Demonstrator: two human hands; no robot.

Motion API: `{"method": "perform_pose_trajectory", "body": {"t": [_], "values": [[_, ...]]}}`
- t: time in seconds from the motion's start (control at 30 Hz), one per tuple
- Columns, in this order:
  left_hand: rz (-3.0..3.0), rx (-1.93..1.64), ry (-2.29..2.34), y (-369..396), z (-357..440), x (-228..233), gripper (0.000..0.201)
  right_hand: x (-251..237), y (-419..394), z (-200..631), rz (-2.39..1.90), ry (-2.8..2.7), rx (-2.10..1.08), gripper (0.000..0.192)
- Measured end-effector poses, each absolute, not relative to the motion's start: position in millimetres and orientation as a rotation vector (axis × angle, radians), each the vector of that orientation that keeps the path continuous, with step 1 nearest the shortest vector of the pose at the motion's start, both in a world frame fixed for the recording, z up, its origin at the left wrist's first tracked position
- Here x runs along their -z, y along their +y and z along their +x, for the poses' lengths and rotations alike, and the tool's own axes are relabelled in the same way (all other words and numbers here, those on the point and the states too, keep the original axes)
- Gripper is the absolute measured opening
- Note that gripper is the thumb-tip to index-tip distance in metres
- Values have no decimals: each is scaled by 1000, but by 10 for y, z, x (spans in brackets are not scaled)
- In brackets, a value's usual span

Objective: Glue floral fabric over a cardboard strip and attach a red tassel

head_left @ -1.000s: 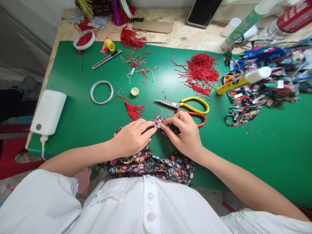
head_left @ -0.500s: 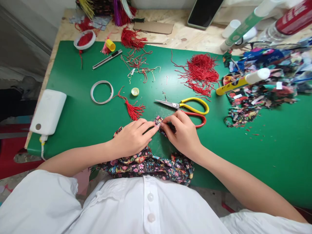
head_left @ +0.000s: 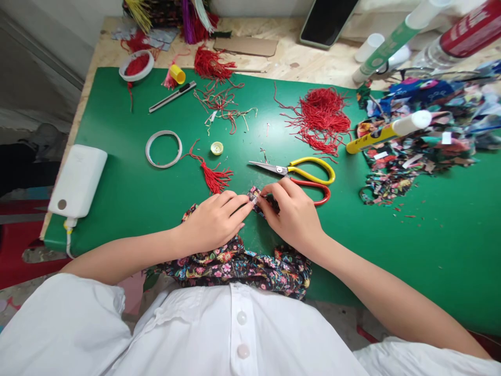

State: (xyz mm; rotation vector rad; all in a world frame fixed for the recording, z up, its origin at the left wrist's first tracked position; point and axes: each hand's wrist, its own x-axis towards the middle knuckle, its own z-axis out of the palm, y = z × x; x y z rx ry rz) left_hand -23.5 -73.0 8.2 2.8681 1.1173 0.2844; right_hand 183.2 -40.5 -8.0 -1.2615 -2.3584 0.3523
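- The left hand [head_left: 213, 222] and the right hand [head_left: 295, 214] meet fingertip to fingertip over a small folded end of floral fabric [head_left: 256, 198], both pinching it; a pale bit shows right at the pinch, too small to identify.
- That folded end lies on the green mat [head_left: 129, 188], near its front middle, and the rest of the fabric strip trails back under both wrists and bunches up at the mat's near edge against the person's white shirt [head_left: 235, 334].
- Just behind the right hand lie the yellow-handled scissors [head_left: 297, 168], blades pointing left, with a red handle loop [head_left: 319, 190] showing beside the knuckles.
- A red tassel [head_left: 213, 177] lies just beyond the left hand, with a small yellow cap [head_left: 216, 148] and a ring of white tape [head_left: 163, 149] farther out.
- A heap of red cord [head_left: 323, 115] sits toward the back of the mat; fabric scraps [head_left: 410, 151] pile up at the right, with a yellow-and-white tube [head_left: 387, 131] lying across them.
- At the back left, a shallow white round dish [head_left: 135, 65] holds red thread, and some of it spills over the rim onto the mat.
- A white power bank [head_left: 78, 180] rests on the mat's left edge.
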Motion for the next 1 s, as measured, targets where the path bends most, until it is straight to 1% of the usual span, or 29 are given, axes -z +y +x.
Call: {"method": "perform_pose_trajectory", "body": {"t": [0.2,0.33,0.57,0.73,0.87,1.0], "values": [[2867,-237,1123,-732,-226,-95,35,57,-388,1807,-1348,-2435,-258,17],[2870,-229,1124,-737,-219,-98,35,52,-382,1800,-1370,-2448,-208,17],[2886,-263,1124,-741,-224,-86,35,81,-370,1808,-1382,-2422,-214,17],[2859,-266,1131,-758,-228,-86,35,30,-419,1820,-1348,-2454,-284,18],[2804,-262,1132,-766,-241,-80,37,-38,-493,1836,-1310,-2569,-236,30],[2678,-301,1133,-752,-255,-73,37,-31,-508,1863,-1288,-2552,-261,29]]}}
